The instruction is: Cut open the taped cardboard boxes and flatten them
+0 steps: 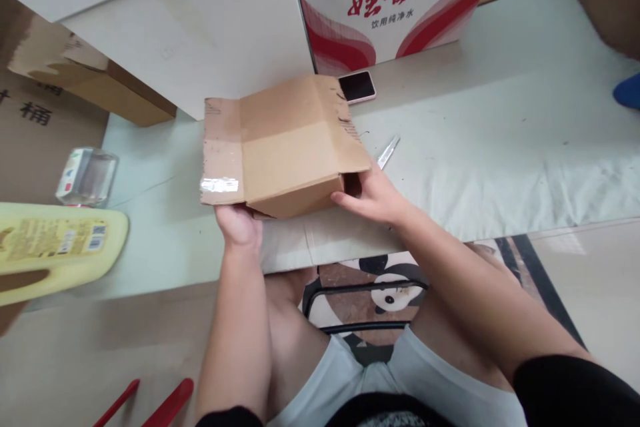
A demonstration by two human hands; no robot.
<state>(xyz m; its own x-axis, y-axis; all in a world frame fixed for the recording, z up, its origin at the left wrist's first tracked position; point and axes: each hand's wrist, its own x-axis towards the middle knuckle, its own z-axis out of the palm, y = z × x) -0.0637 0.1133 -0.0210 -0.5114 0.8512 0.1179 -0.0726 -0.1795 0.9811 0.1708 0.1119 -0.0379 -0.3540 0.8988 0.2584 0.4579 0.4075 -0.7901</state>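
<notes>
A small brown cardboard box (290, 153) is held in front of me over the table, its flaps folded outward. A strip of shiny clear tape (220, 185) sticks to its left flap. My left hand (239, 223) grips the box from below at the left corner, most of its fingers hidden behind the cardboard. At the right corner, my right hand (375, 197) is closed on the box, thumb along the near side and the other fingers out of sight. Just beyond that hand lies a slim silver tool (389, 152), perhaps a cutter, partly covered.
Behind the box lies a phone (357, 87) on the pale tablecloth (500, 147). A white-and-red carton (390, 7) and a large white box (200, 33) stand at the back. To the left are a clear plastic container (87, 177) and a yellow jug (65, 240).
</notes>
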